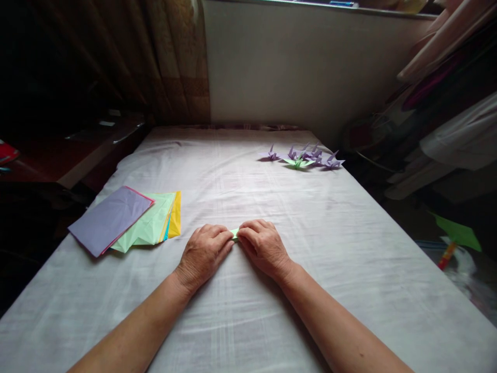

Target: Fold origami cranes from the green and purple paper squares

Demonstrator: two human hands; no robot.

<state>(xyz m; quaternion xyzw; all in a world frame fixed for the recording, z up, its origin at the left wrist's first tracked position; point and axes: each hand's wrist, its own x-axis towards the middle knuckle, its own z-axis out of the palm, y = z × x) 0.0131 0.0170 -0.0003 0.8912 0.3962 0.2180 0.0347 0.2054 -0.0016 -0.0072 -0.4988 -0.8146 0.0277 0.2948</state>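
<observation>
My left hand (204, 252) and my right hand (263, 245) rest side by side on the white cloth (272, 311), fingers curled down and meeting over a small piece of light green paper (235, 233). Only a sliver of the paper shows between the fingertips; the rest is hidden under both hands. Both hands press it against the cloth.
A stack of coloured paper sheets (124, 220), purple on top with green and yellow below, lies to the left. Several folded purple paper cranes (316, 155) and one green crane (298, 162) sit at the far right. A dark wooden ledge (77, 155) runs along the left, clutter to the right.
</observation>
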